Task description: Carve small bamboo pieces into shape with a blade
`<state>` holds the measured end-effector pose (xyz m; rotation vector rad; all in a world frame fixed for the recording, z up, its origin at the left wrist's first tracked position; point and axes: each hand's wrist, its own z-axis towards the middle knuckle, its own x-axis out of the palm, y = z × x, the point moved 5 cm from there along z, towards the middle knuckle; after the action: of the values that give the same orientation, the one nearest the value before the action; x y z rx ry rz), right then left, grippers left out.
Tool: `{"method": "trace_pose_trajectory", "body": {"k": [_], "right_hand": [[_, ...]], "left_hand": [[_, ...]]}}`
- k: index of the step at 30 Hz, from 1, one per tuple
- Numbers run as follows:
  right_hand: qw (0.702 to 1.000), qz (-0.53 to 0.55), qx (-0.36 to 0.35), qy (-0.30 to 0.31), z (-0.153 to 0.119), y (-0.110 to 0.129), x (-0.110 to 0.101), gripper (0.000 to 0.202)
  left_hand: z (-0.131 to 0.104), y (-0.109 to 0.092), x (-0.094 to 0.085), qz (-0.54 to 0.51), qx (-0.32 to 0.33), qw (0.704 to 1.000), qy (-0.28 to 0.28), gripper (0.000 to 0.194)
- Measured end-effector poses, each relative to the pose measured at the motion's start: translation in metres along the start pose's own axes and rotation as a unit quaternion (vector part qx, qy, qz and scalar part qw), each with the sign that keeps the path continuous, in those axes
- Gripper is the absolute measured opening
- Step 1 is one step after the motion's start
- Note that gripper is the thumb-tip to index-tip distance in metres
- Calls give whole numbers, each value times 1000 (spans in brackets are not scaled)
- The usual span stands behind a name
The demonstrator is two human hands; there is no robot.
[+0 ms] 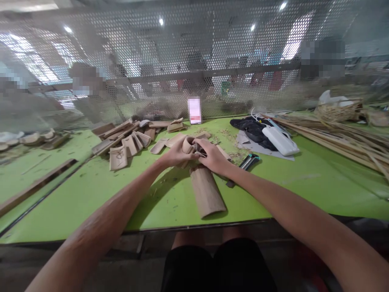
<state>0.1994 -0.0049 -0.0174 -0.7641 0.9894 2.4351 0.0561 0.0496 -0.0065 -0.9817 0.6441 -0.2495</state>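
My left hand (178, 154) is closed around a curved piece of bamboo (188, 142), held just above the green table. Close against it, my right hand (212, 157) pinches a thin pale strand (199, 151) at the side of that piece. The fingers partly cover both the piece and the strand. Directly below the hands lies a long half-round bamboo section (208, 192), its curved side up, pointing toward me. Beside my right forearm rests a utility knife (249, 162) with a black and teal handle.
Several cut bamboo pieces (130, 145) are piled at the left. A lit phone (195, 110) leans on the perforated metal screen (212, 52). A white power bank (279, 140) and black cloth (252, 130) lie right, before long bamboo strips (331, 138). A wooden bar (36, 186) lies left.
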Motion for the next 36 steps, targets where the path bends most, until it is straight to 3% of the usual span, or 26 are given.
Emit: {"method": "trace_pose_trajectory", "body": {"k": [6, 11, 21, 32, 34, 36], "right_hand": [[998, 48, 39, -33, 0, 2, -9, 49], [995, 54, 75, -45, -1, 0, -14, 41], [995, 41, 79, -36, -3, -8, -8, 40], [998, 46, 49, 5, -3, 5, -6, 42], [997, 41, 68, 11, -3, 2, -4, 48], [996, 37, 81, 8, -3, -3, -3, 52]], "left_hand": [[2, 11, 3, -105, -64, 989, -77, 50], [-3, 23, 0, -249, -155, 949, -116, 28], [-7, 43, -16, -357, -244, 874, -224, 24], [-10, 36, -6, -279, -222, 916, -186, 27], [-8, 30, -7, -213, -182, 944, -171, 29], [-5, 20, -8, -102, -99, 977, -161, 39]]}}
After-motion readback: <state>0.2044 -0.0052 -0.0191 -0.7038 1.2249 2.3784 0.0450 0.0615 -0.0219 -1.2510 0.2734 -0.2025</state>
